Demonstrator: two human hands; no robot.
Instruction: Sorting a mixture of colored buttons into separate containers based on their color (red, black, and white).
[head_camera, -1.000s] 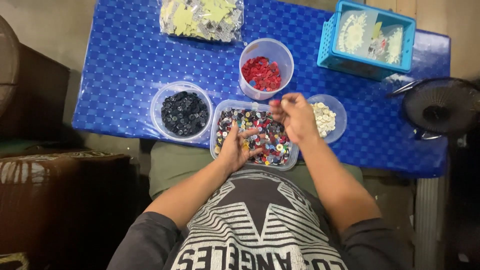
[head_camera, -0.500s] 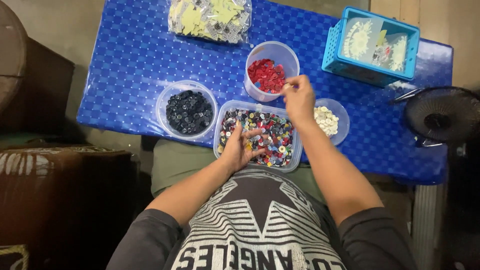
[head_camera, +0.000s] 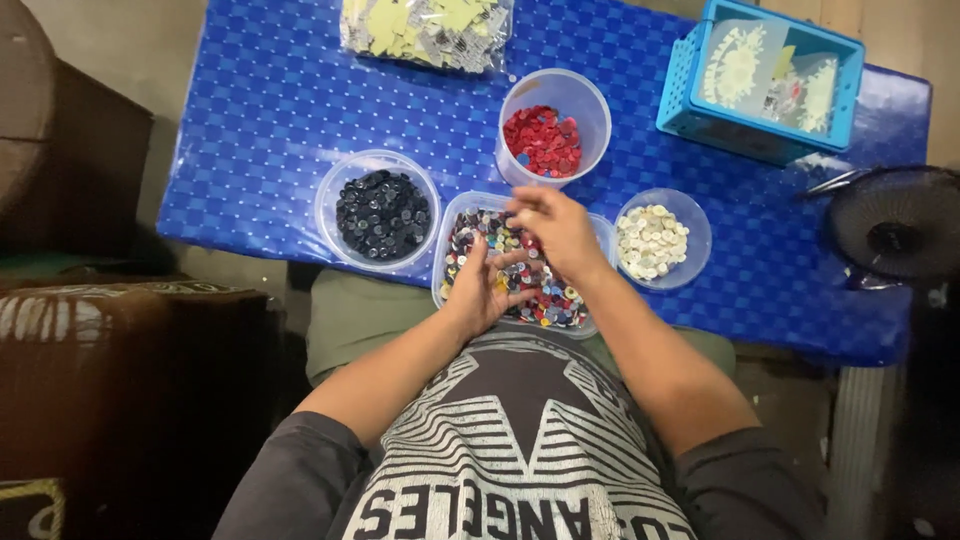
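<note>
— Looking down from the head view, what is seen at the hands?

— Both hands are held over a clear rectangular tub of mixed buttons (head_camera: 560, 305), which is set at the near edge of a blue table (head_camera: 250, 120), straight ahead at twelve o'clock from the body. The left hand (head_camera: 485, 285) is laid palm up over the tub with its fingers loosely curled; nothing pinched can be made out in it. The right hand (head_camera: 560, 228) is hung over the far half of the tub, fingers bunched downward; whether a button is gripped cannot be told.

— And what is placed around the tub?

— At ten o'clock from it a round tub of dark buttons (head_camera: 380, 210) is found, just beside. At twelve o'clock a tall clear cup of red buttons (head_camera: 545, 140) is stood, near the right hand. At two o'clock a small round tub of cream buttons (head_camera: 652, 240) is set, just beside the wrist. Farther off, a clear bag of pale pieces (head_camera: 425, 30) is laid at eleven o'clock, and a blue basket (head_camera: 680, 100) at one o'clock. A black fan (head_camera: 895, 225) is seen at three o'clock, at the table's end.
</note>
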